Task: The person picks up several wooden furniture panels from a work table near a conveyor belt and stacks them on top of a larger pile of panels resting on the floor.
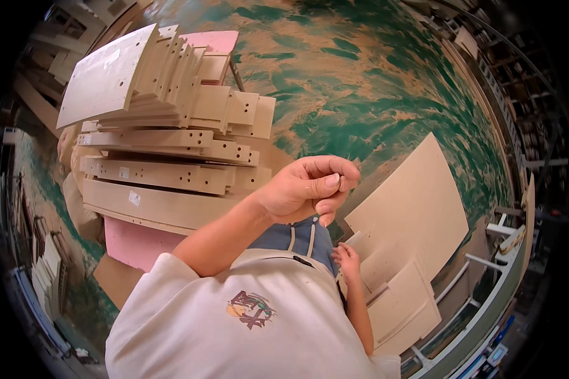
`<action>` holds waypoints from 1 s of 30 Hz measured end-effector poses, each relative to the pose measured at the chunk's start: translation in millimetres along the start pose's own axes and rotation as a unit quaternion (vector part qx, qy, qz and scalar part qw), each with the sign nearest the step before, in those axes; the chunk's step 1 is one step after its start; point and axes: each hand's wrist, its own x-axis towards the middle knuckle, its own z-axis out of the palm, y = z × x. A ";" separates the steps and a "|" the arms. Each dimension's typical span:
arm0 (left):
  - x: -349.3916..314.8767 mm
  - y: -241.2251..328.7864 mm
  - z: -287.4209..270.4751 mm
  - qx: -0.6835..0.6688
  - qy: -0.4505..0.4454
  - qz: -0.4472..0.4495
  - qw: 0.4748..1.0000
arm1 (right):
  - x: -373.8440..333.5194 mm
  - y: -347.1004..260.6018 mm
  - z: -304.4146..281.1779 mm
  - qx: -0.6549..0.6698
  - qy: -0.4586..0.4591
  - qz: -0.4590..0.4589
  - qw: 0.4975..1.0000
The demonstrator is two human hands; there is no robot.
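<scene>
My left hand (310, 186) is raised in the middle of the view, thumb and forefinger pinched together. Whether anything small sits between the fingertips is too small to tell. Lower down, my right hand (348, 260) grips the near edge of a pale wooden panel (385, 265), one of a few flat panels leaning at my right side. A larger pale board (417, 202) lies behind them. My light shirt and blue trousers fill the lower middle.
At the left, a tall stack of drilled wooden boards (164, 145) rests on pink foam slabs (133, 243). The floor (360, 76) is worn green. A white metal frame (487, 265) runs along the right, with shelving beyond it.
</scene>
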 end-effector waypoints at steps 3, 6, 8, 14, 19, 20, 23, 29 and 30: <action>28.5 15.2 -22.7 0.008 0.028 0.058 0.998 | 65.3 -41.8 -43.0 -0.095 -0.033 0.038 0.994; 68.2 22.4 -41.3 0.010 0.061 0.099 0.993 | 139.1 -83.0 -92.9 -0.128 -0.046 0.058 0.989; 111.1 25.1 -50.4 0.032 0.085 0.115 0.989 | 193.9 -113.1 -119.3 -0.142 -0.050 0.047 0.987; 320.8 17.0 -70.4 0.063 0.027 0.108 0.992 | 347.3 -242.7 -193.9 -0.104 -0.062 -0.021 0.992; 515.5 1.2 -76.4 0.056 -0.015 0.029 0.998 | 435.5 -355.2 -287.5 -0.079 -0.030 -0.050 0.995; 552.6 -0.1 -80.1 0.057 -0.018 0.009 0.998 | 449.9 -373.3 -308.0 -0.070 -0.017 -0.053 0.996; 666.5 -9.4 -97.6 0.051 -0.037 -0.037 0.997 | 496.8 -432.2 -357.9 -0.040 0.016 -0.074 0.996; 892.4 -30.0 -145.8 -0.002 -0.102 -0.121 0.987 | 603.0 -510.4 -459.2 -0.003 0.084 -0.103 0.991; 931.6 -34.2 -154.8 -0.013 -0.118 -0.136 0.984 | 620.9 -504.8 -480.2 0.000 0.106 -0.094 0.990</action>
